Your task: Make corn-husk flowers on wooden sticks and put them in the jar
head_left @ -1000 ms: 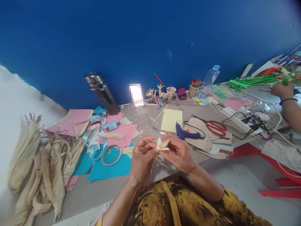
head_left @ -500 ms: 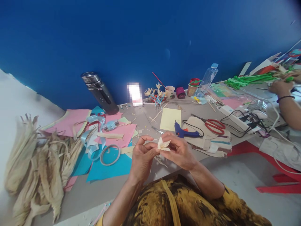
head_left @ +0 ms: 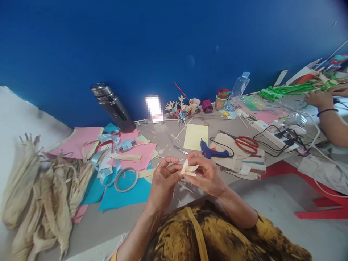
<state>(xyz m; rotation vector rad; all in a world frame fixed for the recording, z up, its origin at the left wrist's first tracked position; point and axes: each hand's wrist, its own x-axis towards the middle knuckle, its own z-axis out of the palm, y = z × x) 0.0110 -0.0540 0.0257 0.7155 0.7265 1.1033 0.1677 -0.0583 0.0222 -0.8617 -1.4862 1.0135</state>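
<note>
A small cream flower of pointed husk petals (head_left: 189,169) is held between my two hands, over the near edge of the table. My left hand (head_left: 166,178) pinches it from the left, thumb and fingertips at its base. From the right, my right hand (head_left: 208,174) has its fingers closed around the flower's other side. The petals spread toward me; the base is hidden by my fingers. Just beyond my hands lie a craft knife (head_left: 179,149) and a blue glue gun (head_left: 213,150). Husk scraps (head_left: 185,186) lie below my hands.
Dried corn husks (head_left: 51,195), a tape roll (head_left: 126,179) and coloured paper (head_left: 130,194) lie left. A black thermos (head_left: 115,110) and a cup of husk flowers (head_left: 179,112) stand behind. Red-handled scissors (head_left: 247,144) and a power strip (head_left: 268,132) are right, near another person's hand (head_left: 319,99).
The flower has turned slightly in my fingers, and its petals look more spread. The whole view has shifted a little. The other person's hand at right has moved slightly.
</note>
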